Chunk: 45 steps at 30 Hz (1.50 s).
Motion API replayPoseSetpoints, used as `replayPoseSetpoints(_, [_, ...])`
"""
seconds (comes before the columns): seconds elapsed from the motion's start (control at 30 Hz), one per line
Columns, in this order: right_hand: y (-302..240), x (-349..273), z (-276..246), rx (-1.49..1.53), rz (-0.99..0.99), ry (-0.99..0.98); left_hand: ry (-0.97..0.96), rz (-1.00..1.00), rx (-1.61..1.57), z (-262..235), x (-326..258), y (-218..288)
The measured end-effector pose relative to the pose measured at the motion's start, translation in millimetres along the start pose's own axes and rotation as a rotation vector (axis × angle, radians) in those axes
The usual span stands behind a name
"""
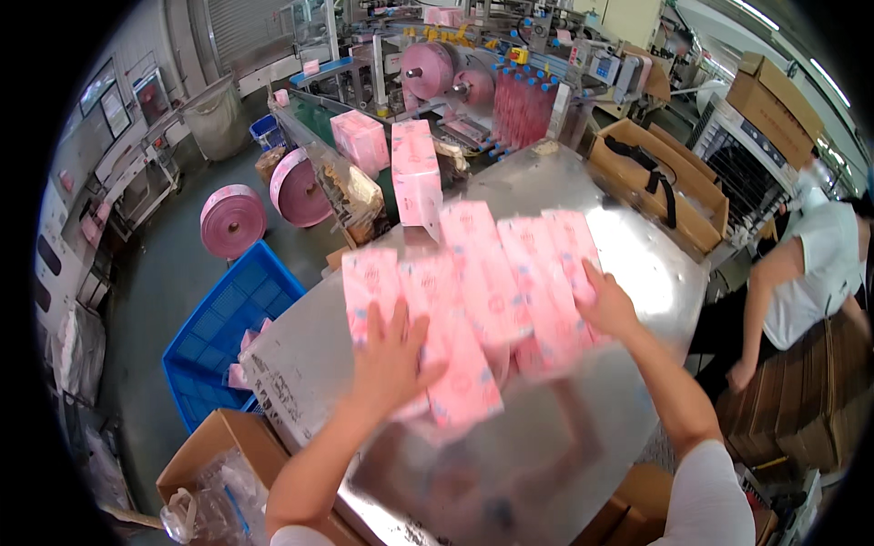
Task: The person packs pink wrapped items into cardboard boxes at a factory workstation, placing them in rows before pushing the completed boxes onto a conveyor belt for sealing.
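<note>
Head view: a metal surface (pixel 537 182) fills the middle, a co-worker (pixel 815 282) stands to its right, a blue crate (pixel 214 305) sits on the floor to the left, and an open carton (pixel 628 193) is at its far right. Across the surface lies a row of pink packs (pixel 492 291), long axes running near to far, most slanting so the near ends point a little right; their ends are staggered. A pink roll (pixel 233 223) stands left, well apart. Just beyond the row, a tall pink block (pixel 414 168) blocks the far side. The left hand (pixel 387 364) rests on the leftmost packs, its grip wide, fingers spread. The right hand (pixel 608 305) touches the rightmost pack; I cannot tell whether its grip closes on it.
</note>
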State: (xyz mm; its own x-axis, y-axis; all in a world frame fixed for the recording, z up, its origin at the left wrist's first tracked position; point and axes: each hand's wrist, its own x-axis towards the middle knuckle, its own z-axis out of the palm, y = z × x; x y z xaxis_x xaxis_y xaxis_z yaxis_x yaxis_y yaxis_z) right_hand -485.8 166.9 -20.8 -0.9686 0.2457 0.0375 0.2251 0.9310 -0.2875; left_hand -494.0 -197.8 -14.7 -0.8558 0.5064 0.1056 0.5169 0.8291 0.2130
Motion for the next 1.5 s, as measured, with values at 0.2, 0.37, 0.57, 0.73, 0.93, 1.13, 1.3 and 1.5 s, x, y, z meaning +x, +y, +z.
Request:
replayPoseSetpoints(0.2, [-2,-219,-21,0.168,-0.166,0.126,-0.253,-0.034,-0.064,-32,-188,47])
replayPoseSetpoints(0.37, [-10,-280,-39,-0.234,-0.575,-0.105,-0.274,0.108,0.166,-30,-258,75])
replayPoseSetpoints(0.57, [-10,-243,-26,-0.145,-0.595,-0.048,-0.122,0.117,0.14,-32,-200,35])
replayPoseSetpoints(0.73, [3,-160,-26,0.754,-0.006,-0.265,-0.011,-0.608,-0.977,-1,-165,-55])
replayPoseSetpoints(0.93, [30,-138,6,1.152,0.471,-0.665,-0.364,-0.876,-1.605,8,-142,-57])
replayPoseSetpoints(1.13, [87,-260,-55,1.243,0.532,-0.23,-0.287,-0.707,-1.779,8,-143,16])
replayPoseSetpoints(1.3, [176,-427,-173,1.441,0.574,0.007,-0.372,-0.277,-1.591,-6,-148,115])
replayPoseSetpoints(1.5, [220,-658,-150,1.587,0.901,0.225,-1.273,-0.046,-1.36,80,-202,275])
